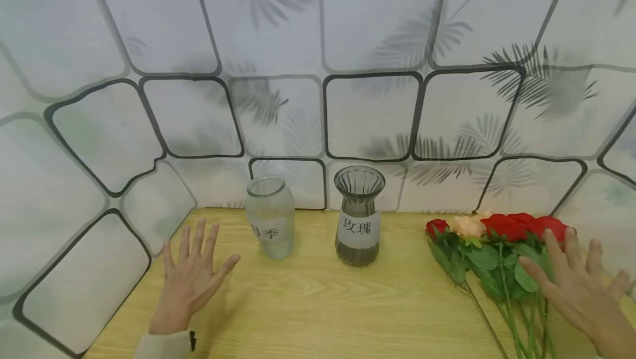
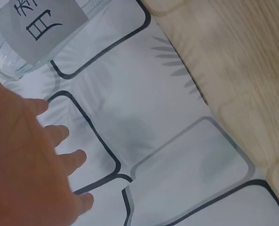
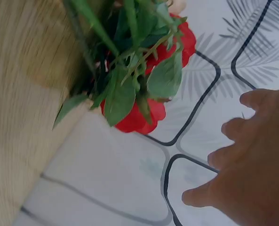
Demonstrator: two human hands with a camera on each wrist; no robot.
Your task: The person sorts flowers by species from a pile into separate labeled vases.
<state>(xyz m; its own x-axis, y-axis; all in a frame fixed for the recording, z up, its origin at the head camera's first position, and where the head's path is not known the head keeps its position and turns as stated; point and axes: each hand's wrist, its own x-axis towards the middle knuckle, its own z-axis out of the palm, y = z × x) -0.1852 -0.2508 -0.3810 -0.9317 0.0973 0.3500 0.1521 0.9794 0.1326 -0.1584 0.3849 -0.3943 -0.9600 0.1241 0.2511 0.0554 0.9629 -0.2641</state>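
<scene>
My left hand (image 1: pixel 191 279) hovers with spread fingers at the left side of the table, left of a clear glass vase (image 1: pixel 270 215) with a paper label. My right hand (image 1: pixel 583 287), fingers also spread, is over the right side and overlaps a bunch of flowers in the head view. Red roses (image 1: pixel 512 227) and a peach flower (image 1: pixel 468 227) lie there with green leaves and long stems (image 1: pixel 512 315) toward me. Between the hands stands a grey ribbed glass vase (image 1: pixel 359 215) with a flared rim and a white label. Both hands hold nothing.
The wood-grain table (image 1: pixel 318 309) runs back to a wall covering (image 1: pixel 372 116) with dark rounded outlines and leaf prints. This covering also closes off the left and right sides. Both vases stand upright near the back edge.
</scene>
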